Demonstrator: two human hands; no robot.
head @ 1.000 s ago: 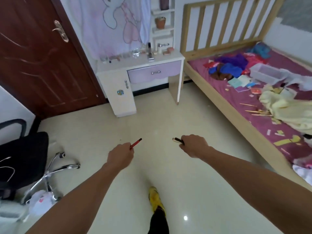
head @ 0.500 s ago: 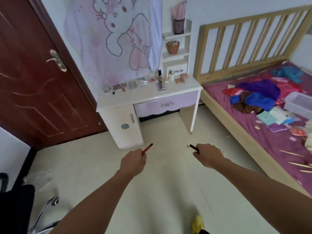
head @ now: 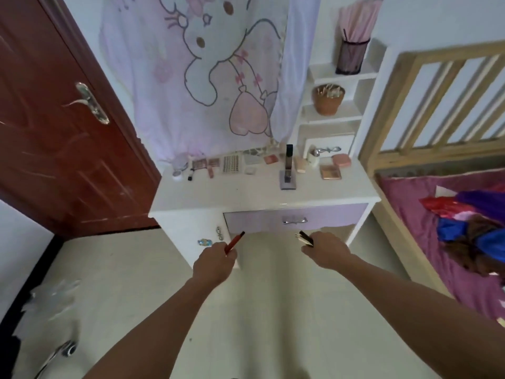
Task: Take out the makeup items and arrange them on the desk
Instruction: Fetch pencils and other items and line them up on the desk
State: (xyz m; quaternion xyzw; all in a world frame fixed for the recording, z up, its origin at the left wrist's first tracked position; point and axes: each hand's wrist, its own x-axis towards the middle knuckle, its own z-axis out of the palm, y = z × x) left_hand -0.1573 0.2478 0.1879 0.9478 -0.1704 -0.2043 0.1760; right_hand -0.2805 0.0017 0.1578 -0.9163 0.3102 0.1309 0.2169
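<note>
Pen (head: 234, 242) in left grip (head: 213, 265), sticks (head: 306, 238) in right (head: 325, 253)

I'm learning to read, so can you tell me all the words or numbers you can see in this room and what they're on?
No words or numbers can be read here.
Hanging cloth: only a cartoon drawing, no letters.
Sticker on the desk: too small and blurred to read.
Makeup palettes: any print is too small to read.
</note>
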